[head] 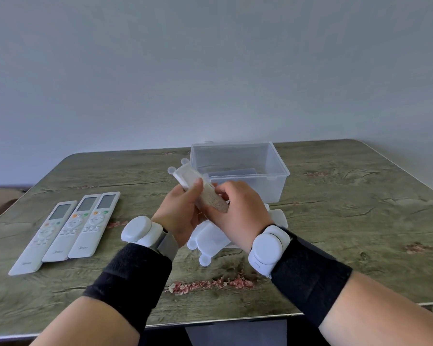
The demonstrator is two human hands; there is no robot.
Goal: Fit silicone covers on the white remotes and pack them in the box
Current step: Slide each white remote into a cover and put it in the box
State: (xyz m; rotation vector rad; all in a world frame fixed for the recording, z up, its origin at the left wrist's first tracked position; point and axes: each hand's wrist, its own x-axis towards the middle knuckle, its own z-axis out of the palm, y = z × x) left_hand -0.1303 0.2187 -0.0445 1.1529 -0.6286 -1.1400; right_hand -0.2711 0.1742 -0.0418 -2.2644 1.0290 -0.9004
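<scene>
Above the middle of the table I hold a white remote [211, 196] partly inside a translucent silicone cover [185, 174] with round ears at its top. My left hand [179, 211] grips the remote from the left, thumb across its face. My right hand [233, 208] grips its lower end from the right. Three bare white remotes [68, 231] lie side by side at the left. A pile of loose silicone covers [210, 242] lies under my hands. The clear plastic box [238, 171] stands open behind, with one covered remote lying in it.
The wood-patterned table [348, 221] ends at a plain wall behind and at a metal-edged front rim close to me. White devices and black bands sit on both wrists. Bare tabletop stretches to the right of the box.
</scene>
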